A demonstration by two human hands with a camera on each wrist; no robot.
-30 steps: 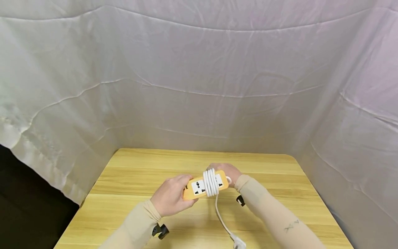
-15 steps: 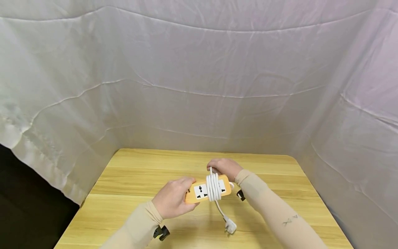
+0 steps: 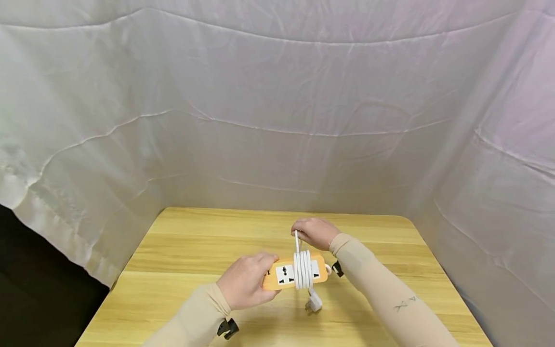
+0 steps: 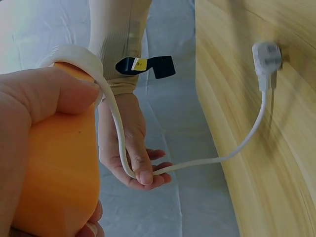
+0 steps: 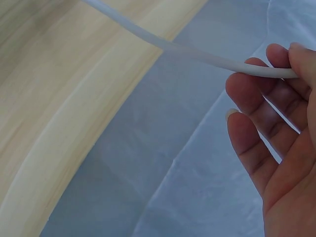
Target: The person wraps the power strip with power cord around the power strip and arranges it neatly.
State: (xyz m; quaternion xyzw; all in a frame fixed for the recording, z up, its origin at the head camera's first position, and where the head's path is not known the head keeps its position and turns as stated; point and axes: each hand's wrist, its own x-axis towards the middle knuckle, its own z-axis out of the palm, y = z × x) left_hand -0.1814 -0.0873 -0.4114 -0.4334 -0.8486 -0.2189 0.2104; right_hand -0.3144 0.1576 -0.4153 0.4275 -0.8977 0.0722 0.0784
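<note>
An orange power strip (image 3: 272,281) with white socket panels is gripped at its left end by my left hand (image 3: 246,282). Several turns of white cord (image 3: 303,270) wrap round its right part. Beyond the strip, my right hand (image 3: 317,233) pinches the cord between thumb and fingers, as the left wrist view also shows (image 4: 143,173). From that pinch the free cord (image 4: 202,161) runs on to a white plug (image 4: 267,58), which hangs below the strip in the head view. In the right wrist view the cord (image 5: 217,61) passes over the fingers.
A wood-grain table (image 3: 208,231) lies beneath the hands. Pale grey cloth (image 3: 303,159) surrounds it at the back and sides. Black wrist straps (image 3: 228,328) show under both sleeves.
My right hand has come up from behind the strip, drawing the cord upward and away. The plug has swung left and is pulled in close under the strip, which has shifted slightly right and nearer.
</note>
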